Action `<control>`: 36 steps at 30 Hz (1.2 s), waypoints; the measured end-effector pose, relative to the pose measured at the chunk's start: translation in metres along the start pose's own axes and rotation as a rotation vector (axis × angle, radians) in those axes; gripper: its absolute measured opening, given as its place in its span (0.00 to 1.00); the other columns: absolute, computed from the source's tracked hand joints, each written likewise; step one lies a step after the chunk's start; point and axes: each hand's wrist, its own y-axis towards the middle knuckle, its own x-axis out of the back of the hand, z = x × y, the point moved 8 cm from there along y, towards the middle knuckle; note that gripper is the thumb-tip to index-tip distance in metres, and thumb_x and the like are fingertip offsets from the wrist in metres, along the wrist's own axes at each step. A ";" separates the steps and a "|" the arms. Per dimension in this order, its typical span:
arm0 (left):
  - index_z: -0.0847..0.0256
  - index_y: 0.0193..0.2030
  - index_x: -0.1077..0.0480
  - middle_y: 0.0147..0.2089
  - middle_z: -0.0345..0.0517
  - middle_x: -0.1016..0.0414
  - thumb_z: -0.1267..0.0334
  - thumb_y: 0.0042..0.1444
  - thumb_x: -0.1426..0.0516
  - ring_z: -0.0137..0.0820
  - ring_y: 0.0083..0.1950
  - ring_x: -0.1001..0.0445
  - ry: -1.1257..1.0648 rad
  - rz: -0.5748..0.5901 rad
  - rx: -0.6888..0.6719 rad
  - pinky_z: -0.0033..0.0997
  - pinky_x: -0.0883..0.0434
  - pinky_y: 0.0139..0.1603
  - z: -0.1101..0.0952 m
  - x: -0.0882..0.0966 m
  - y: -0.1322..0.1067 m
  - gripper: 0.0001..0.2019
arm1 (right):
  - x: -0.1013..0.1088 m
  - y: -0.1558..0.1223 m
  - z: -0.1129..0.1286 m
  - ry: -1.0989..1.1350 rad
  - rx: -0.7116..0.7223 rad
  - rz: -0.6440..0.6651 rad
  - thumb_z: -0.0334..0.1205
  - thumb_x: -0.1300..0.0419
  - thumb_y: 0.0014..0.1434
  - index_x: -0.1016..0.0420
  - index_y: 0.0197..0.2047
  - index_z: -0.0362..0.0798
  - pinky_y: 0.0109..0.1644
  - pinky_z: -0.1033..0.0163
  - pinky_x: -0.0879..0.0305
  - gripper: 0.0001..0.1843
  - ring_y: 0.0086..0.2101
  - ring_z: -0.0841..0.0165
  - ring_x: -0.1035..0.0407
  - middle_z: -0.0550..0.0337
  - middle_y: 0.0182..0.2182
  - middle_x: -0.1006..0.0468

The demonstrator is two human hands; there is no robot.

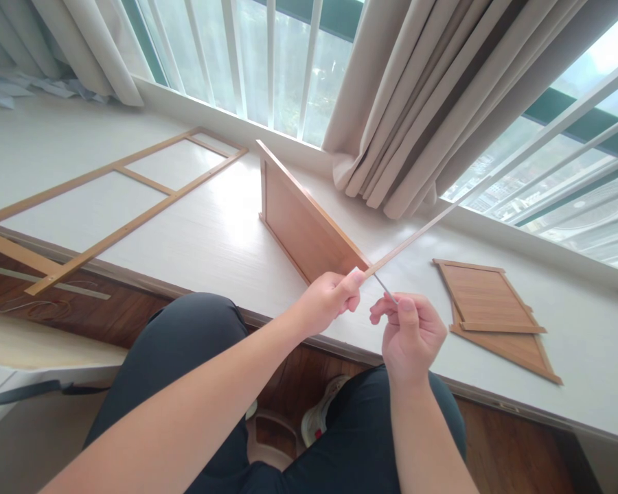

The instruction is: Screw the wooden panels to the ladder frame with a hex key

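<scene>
My left hand [334,298] is closed around the near end of a long, narrow wooden strip [427,228], which slants up to the right towards the window. At that same end the strip meets the corner of a brown wooden panel [303,219], standing tilted on its edge on the white ledge. Between thumb and fingers, my right hand [412,336] pinches a thin metal rod [385,287], shaped like the shaft of a hex key. The rod's far tip reaches the joint beside my left hand; whether it sits in a screw is hidden.
A ladder-like wooden frame [149,182] lies at left, overhanging the ledge [196,254]. Two stacked wooden panels [489,298] rest at right. Curtains [391,103] and a barred window stand behind. Below are my knees, a stool and the wooden floor [499,439].
</scene>
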 end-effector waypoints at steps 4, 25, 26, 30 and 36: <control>0.61 0.21 0.34 0.18 0.38 0.43 0.31 0.64 0.53 0.25 0.22 0.44 -0.010 0.002 -0.009 0.30 0.45 0.25 -0.001 0.000 -0.001 0.35 | -0.001 0.000 -0.001 0.000 -0.012 -0.007 0.46 0.35 0.68 0.20 0.35 0.47 0.28 0.61 0.31 0.13 0.22 0.68 0.28 0.62 0.23 0.20; 0.61 0.20 0.34 0.17 0.37 0.43 0.32 0.65 0.53 0.25 0.22 0.45 -0.017 0.007 -0.025 0.31 0.46 0.26 -0.002 0.000 -0.001 0.35 | -0.005 0.003 -0.003 0.120 -0.062 -0.001 0.43 0.34 0.66 0.19 0.33 0.47 0.24 0.64 0.33 0.11 0.19 0.69 0.29 0.63 0.21 0.20; 0.61 0.20 0.34 0.17 0.37 0.43 0.32 0.65 0.53 0.25 0.22 0.45 -0.017 0.006 -0.024 0.31 0.46 0.26 -0.002 0.000 -0.001 0.35 | -0.005 0.003 -0.003 0.120 -0.067 -0.002 0.43 0.34 0.65 0.19 0.33 0.47 0.24 0.64 0.33 0.11 0.19 0.69 0.29 0.63 0.21 0.21; 0.61 0.21 0.33 0.17 0.37 0.43 0.32 0.65 0.52 0.25 0.22 0.45 -0.019 0.004 -0.019 0.31 0.46 0.26 -0.002 0.000 -0.001 0.36 | -0.006 0.003 -0.004 0.114 -0.083 0.005 0.44 0.35 0.65 0.19 0.32 0.47 0.24 0.65 0.35 0.12 0.18 0.69 0.30 0.63 0.19 0.22; 0.61 0.21 0.34 0.17 0.37 0.43 0.31 0.65 0.53 0.24 0.21 0.45 -0.015 0.006 -0.017 0.30 0.46 0.25 -0.001 -0.001 -0.001 0.36 | -0.006 0.004 -0.005 0.152 -0.084 0.019 0.42 0.35 0.65 0.19 0.31 0.47 0.23 0.65 0.36 0.11 0.18 0.70 0.30 0.64 0.18 0.25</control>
